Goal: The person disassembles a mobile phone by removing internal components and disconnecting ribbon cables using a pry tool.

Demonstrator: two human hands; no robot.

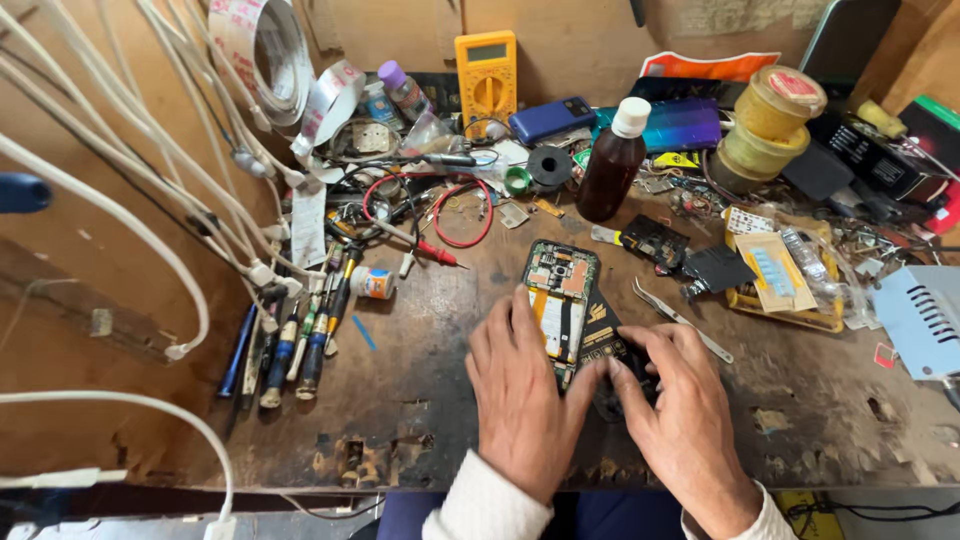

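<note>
Looking down, we see our left hand (pixel 520 395) lying flat on the open phone (pixel 560 300) in the middle of the wooden bench (pixel 420 400), fingers spread a little. Our right hand (pixel 680 420) pinches a small black part (pixel 615 350) just beside it. Silver tweezers (pixel 680 318) lie near. A brown bottle (pixel 612 160), red wire (pixel 462 212) and screwdrivers (pixel 300 340) crowd around.

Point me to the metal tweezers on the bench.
In the head view the metal tweezers lie on the wooden bench just beyond the right hand, right of the opened phone and below the black phone parts.
</note>
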